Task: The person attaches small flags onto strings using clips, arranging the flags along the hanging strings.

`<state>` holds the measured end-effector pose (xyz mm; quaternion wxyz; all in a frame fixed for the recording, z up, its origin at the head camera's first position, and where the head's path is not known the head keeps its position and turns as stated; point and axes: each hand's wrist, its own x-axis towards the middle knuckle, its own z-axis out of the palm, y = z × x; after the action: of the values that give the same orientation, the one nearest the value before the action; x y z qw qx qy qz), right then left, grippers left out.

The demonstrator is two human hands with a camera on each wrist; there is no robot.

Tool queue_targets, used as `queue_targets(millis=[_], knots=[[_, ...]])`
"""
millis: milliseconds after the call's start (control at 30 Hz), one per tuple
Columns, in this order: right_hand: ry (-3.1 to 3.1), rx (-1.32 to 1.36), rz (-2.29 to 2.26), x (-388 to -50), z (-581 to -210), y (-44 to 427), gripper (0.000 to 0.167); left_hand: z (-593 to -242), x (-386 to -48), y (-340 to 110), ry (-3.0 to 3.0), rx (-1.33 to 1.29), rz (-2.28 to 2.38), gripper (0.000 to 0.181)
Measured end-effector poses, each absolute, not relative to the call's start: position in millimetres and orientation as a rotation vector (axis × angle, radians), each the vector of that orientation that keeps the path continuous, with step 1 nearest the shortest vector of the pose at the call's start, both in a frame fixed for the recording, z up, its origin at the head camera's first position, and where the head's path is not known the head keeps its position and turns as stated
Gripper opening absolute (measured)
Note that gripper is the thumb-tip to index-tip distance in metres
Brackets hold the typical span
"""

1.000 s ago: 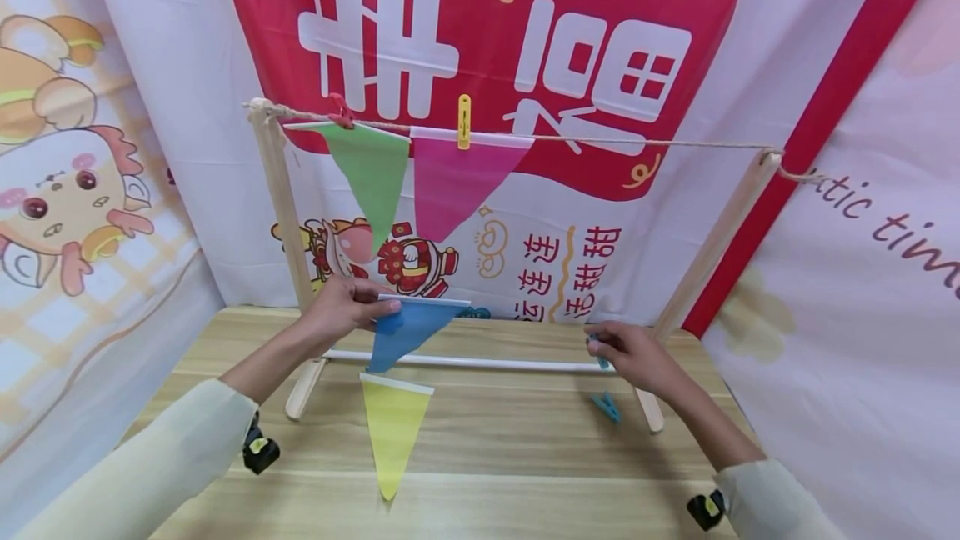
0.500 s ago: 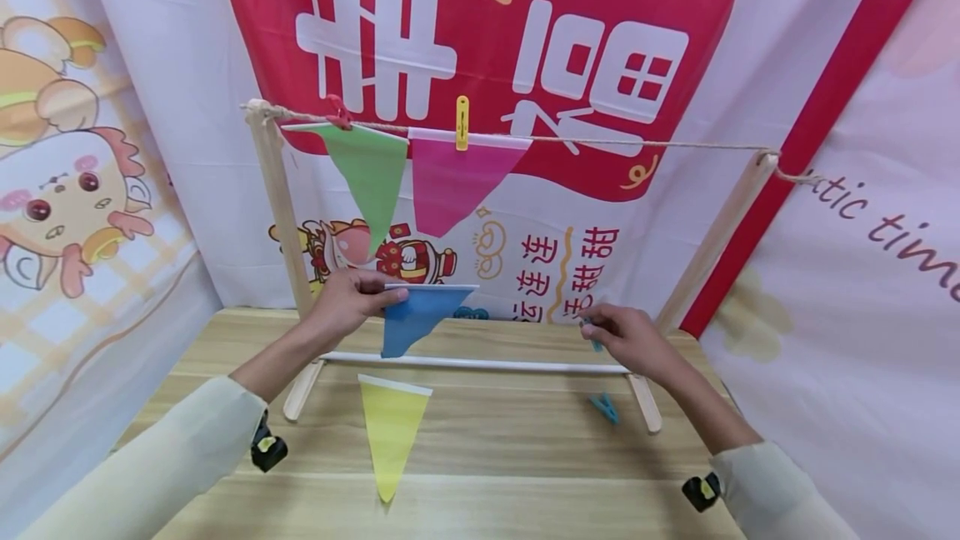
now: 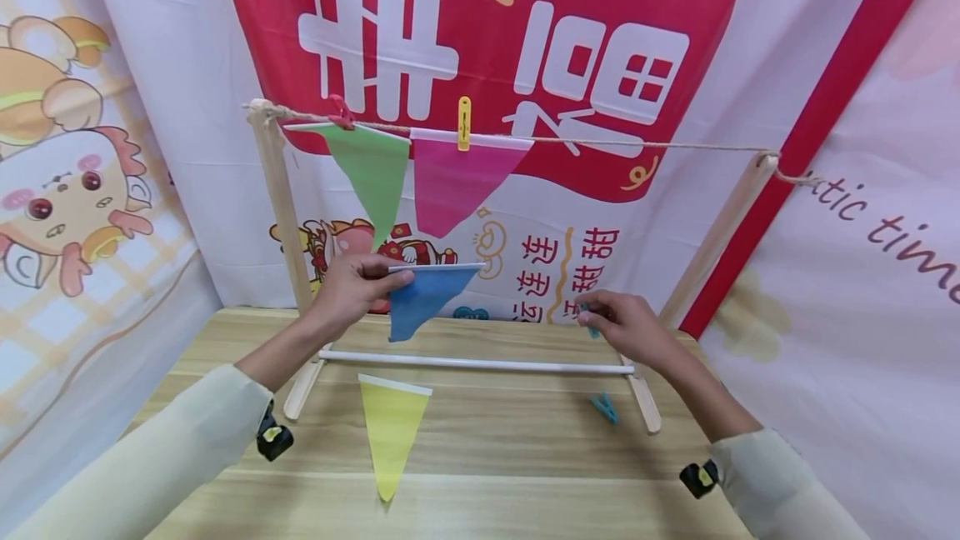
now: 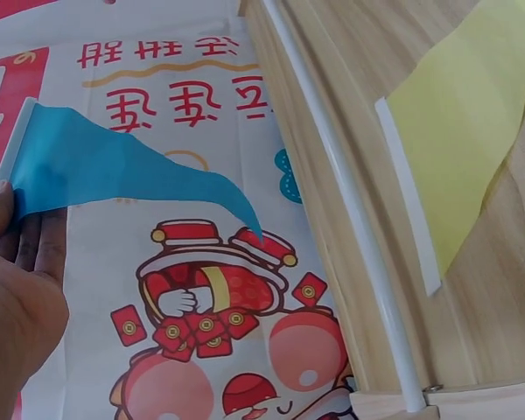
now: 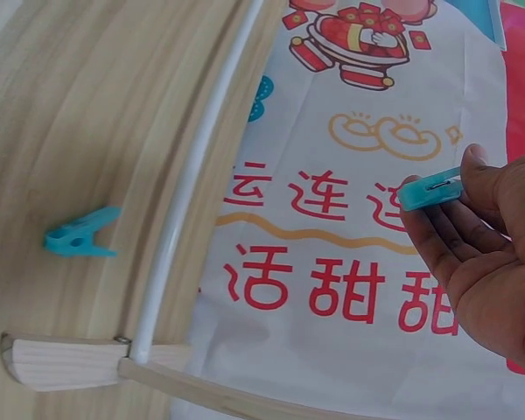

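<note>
In the head view my left hand [image 3: 352, 294] pinches one end of the white top edge of a blue triangular pennant [image 3: 427, 298], holding it above the table. The pennant's tip droops in the left wrist view. My right hand [image 3: 626, 327] pinches a teal clothespin [image 5: 430, 189] between thumb and fingers. Above both hands runs a twine line [image 3: 645, 142]. A green pennant [image 3: 371, 177] hangs there under a red clothespin [image 3: 341, 111], and a pink pennant [image 3: 465, 182] under a yellow clothespin [image 3: 464, 123].
A yellow pennant [image 3: 393, 432] and another teal clothespin [image 3: 603, 408] lie on the wooden table [image 3: 510, 473]. Wooden posts [image 3: 281, 198] carry the twine at both ends, joined low down by a white rod [image 3: 480, 363]. A printed cloth [image 3: 600, 265] hangs behind.
My left hand has risen and shifted slightly right with the blue pennant. My right hand has come up a little and slightly left, still holding its clothespin.
</note>
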<state>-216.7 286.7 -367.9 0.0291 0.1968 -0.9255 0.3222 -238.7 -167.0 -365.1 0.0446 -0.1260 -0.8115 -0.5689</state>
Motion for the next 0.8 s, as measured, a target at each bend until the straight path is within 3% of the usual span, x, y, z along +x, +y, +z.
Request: queue_targets(millis=[800], knots=[[-2.775, 0.679, 0.927, -222.3, -326.4, 272.7, 0.034, -326.6, -240.5, -151.9, -2.413, -0.461, -1.648, 0.03]])
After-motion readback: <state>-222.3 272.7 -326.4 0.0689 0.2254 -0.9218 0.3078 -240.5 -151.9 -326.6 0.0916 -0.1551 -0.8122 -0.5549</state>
